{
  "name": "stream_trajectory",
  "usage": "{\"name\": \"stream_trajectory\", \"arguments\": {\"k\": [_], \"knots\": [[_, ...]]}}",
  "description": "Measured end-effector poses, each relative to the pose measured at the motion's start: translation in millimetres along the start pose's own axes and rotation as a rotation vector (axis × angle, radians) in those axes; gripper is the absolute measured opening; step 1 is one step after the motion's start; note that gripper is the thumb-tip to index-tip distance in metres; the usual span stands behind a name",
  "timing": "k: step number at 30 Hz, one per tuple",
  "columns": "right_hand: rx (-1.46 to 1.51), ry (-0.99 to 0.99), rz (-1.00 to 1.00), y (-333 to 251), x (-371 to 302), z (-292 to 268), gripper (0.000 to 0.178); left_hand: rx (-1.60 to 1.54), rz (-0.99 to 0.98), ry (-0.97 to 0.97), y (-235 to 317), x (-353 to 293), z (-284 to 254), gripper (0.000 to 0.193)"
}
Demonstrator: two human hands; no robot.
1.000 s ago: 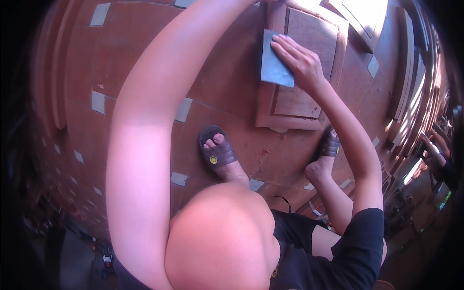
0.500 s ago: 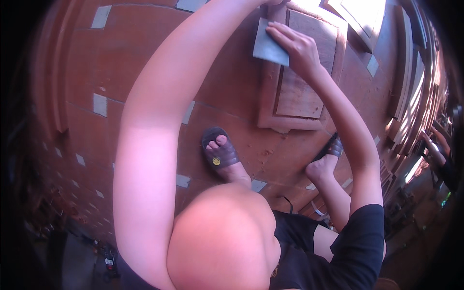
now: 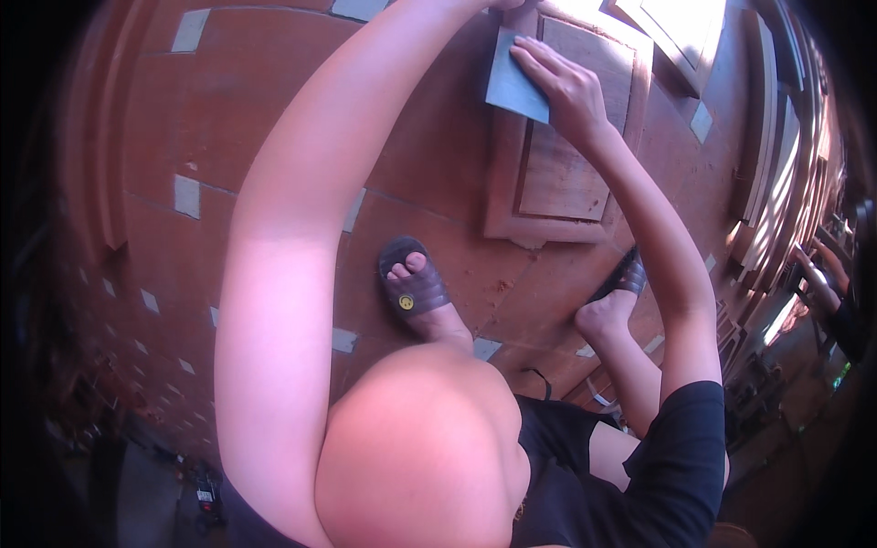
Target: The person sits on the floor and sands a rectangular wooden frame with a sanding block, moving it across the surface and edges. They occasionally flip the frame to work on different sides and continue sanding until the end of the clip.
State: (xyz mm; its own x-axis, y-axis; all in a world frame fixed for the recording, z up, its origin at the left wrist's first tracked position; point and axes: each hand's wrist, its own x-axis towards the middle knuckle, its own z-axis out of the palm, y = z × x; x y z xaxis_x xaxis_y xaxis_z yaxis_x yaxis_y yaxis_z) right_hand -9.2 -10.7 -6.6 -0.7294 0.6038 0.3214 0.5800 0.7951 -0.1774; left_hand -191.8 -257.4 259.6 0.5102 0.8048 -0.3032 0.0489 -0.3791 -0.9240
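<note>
A wooden panel door [image 3: 565,173] with a raised centre lies on the tiled floor ahead of me. My right hand [image 3: 566,91] presses a pale blue-grey sheet of sandpaper [image 3: 517,89] onto the door's left frame rail, fingers pointing up and left across it. Part of the sheet sticks out past the rail over the floor. At the top edge of the picture, my left hand [image 3: 505,4] reaches the far part of the same door; its fingers are mostly cut off, so its grip is hidden.
Another panel door [image 3: 678,41] lies at the far right in bright light. Long wooden boards [image 3: 763,128] are stacked along the right side. My sandalled left foot [image 3: 416,283] stands just before the door on reddish tiles [image 3: 265,100]. Another person's arm [image 3: 820,283] shows at the far right.
My right hand and the sandpaper have shifted slightly, a little to the right and up along the door's left rail. The left arm stays nearly in place.
</note>
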Motion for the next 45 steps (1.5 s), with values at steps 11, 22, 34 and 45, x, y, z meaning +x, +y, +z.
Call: {"name": "stream_trajectory", "arguments": {"k": [11, 22, 34, 45], "knots": [[0.249, -0.022, -0.058, -45, -14, -25, 0.036, 0.063, 0.073, 0.101, -12, -3, 4, 0.016], [0.216, -0.186, -0.061, -60, -56, -36, 0.040, -0.822, -0.345, -0.031, 41, 127, 90, 0.020], [0.061, 0.079, 0.173, 25, 37, 18, 0.040, -2.073, -1.474, 0.447, 179, 291, 227, 0.029], [0.428, -0.083, 0.200, -50, -39, -43, 0.038, -2.077, -0.658, 0.460, 231, 143, 96, 0.033]]}}
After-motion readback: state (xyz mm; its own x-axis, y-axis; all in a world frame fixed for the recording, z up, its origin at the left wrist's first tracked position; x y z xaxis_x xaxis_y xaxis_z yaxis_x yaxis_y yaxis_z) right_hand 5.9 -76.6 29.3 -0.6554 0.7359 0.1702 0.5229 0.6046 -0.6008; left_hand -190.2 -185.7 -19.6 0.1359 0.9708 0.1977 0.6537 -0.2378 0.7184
